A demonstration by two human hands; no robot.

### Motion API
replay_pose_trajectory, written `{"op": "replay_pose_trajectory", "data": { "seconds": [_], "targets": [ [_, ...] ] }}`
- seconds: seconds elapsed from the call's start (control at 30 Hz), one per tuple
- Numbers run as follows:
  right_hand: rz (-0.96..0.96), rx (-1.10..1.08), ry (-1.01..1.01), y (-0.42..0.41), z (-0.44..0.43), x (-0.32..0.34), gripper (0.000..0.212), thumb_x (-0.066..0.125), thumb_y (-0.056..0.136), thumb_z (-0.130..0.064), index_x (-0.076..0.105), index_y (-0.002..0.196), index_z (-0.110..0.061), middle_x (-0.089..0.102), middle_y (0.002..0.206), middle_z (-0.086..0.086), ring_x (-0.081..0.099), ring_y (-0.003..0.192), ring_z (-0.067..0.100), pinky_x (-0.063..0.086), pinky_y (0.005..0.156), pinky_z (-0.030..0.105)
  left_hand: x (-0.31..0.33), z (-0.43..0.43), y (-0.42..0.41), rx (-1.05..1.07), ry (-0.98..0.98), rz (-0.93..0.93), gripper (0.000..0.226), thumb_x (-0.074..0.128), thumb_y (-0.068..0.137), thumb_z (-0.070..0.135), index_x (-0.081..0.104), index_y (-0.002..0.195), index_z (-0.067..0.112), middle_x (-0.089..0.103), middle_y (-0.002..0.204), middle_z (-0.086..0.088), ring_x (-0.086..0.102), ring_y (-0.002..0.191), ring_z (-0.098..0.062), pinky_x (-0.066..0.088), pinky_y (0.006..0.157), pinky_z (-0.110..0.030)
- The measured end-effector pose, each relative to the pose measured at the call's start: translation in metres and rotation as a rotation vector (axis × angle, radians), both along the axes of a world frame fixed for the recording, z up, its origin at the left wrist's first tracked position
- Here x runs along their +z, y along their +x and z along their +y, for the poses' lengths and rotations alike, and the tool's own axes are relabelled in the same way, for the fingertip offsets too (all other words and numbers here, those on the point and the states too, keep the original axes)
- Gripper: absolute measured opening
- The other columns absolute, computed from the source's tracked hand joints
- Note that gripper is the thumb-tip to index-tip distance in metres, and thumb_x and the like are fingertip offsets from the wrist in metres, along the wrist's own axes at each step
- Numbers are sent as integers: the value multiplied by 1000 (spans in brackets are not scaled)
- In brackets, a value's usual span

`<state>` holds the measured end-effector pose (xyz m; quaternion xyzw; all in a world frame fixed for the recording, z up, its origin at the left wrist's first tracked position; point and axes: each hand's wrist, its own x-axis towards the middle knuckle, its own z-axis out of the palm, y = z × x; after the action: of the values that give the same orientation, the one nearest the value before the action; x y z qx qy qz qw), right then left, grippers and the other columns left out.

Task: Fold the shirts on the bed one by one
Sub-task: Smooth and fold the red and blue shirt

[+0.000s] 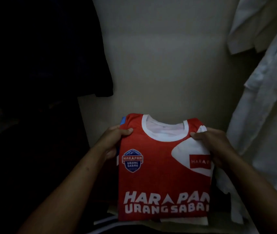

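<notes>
Since the red shirt is down to a neat rectangle, collar at 12 o'clock and the big white lettering at 6, I'd say this one's at the tail end of its fold, just the tidy-up and set-down bit. It sits around 6 o'clock in the view, low on the pale bed.

The left hand grips the shirt's 10 o'clock corner, thumb on top. The right hand grips the 2 o'clock corner, thumb by the collar and fingers wrapped round the side edge.

Some pale and dark cloth pokes out under the bottom edge. Might be a stack, can't tell.

Next move, my guess: square it off, let go, then reach for another one, either from the dark clothes at 10 o'clock or the white clothes at 2 o'clock. It's dim, so it's hard to call which of those are shirts.
</notes>
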<state>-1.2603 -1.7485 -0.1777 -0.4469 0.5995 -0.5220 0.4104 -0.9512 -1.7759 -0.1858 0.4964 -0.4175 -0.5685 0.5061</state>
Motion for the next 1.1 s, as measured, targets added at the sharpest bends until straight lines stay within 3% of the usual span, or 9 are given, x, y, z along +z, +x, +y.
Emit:
{"op": "replay_pose_trajectory", "data": {
  "seconds": [0.1, 0.23, 0.43, 0.57, 0.73, 0.9, 1.03, 1.1],
  "targets": [
    [-15, -21, 175, -2, -51, -31, 36, 77, 88, -10, 67, 123, -10, 73, 108, 13, 71, 96, 32, 59, 83, 45, -29, -46, -11, 14, 138, -46, 30, 69, 93, -1, 67, 123, 2, 77, 103, -22, 76, 87, -35, 65, 77, -44],
    [72, 6, 270, 1, -103, -95, 35, 73, 93, -12, 67, 127, -10, 72, 119, 12, 69, 104, 29, 57, 95, 48, -91, -96, -17, 8, 271, -71, 45, 73, 91, 2, 62, 135, 1, 76, 113, -22, 73, 105, -40, 60, 94, -52],
    [42, -66, 401, 3, -156, -146, 29, 71, 96, -23, 67, 119, -7, 72, 112, 15, 68, 93, 26, 54, 72, 37, -140, -135, -17, 54, 381, -29, 36, 71, 88, 3, 69, 124, 0, 76, 109, -24, 74, 102, -42, 62, 86, -51],
    [7, -143, 391, 4, -175, -160, 42, 80, 88, -24, 67, 122, -2, 73, 112, 17, 70, 101, 32, 59, 92, 47, -150, -152, -17, 127, 364, -113, 29, 77, 90, 8, 71, 117, 1, 77, 104, -21, 75, 92, -35, 62, 74, -39],
    [40, -250, 388, 3, -194, -160, 37, 76, 91, -21, 65, 123, -5, 67, 93, 7, 65, 86, 25, 56, 79, 42, -157, -176, -14, 240, 335, -224, 28, 73, 93, 6, 69, 121, -1, 73, 95, -17, 71, 81, -29, 57, 69, -33],
    [159, -233, 377, 5, -194, -164, 41, 73, 94, -33, 65, 124, -6, 68, 100, 9, 66, 87, 25, 55, 78, 42, -166, -179, -16, 236, 334, -285, 46, 76, 93, 22, 65, 131, 0, 73, 117, -20, 72, 96, -31, 58, 80, -36],
    [182, -110, 461, 3, -169, -159, 46, 66, 97, -49, 65, 122, -11, 65, 97, 5, 62, 84, 22, 49, 72, 37, -163, -152, -8, 73, 407, -205, 49, 71, 91, 47, 68, 128, 14, 78, 112, -13, 75, 99, -32, 61, 89, -44],
    [220, 7, 530, 2, -148, -157, 48, 68, 94, -50, 63, 123, -13, 68, 105, 8, 64, 85, 22, 46, 64, 33, -164, -133, -5, -45, 439, -248, 40, 68, 94, 43, 69, 124, 17, 79, 109, -11, 76, 100, -32, 61, 87, -44]
  ]
}}
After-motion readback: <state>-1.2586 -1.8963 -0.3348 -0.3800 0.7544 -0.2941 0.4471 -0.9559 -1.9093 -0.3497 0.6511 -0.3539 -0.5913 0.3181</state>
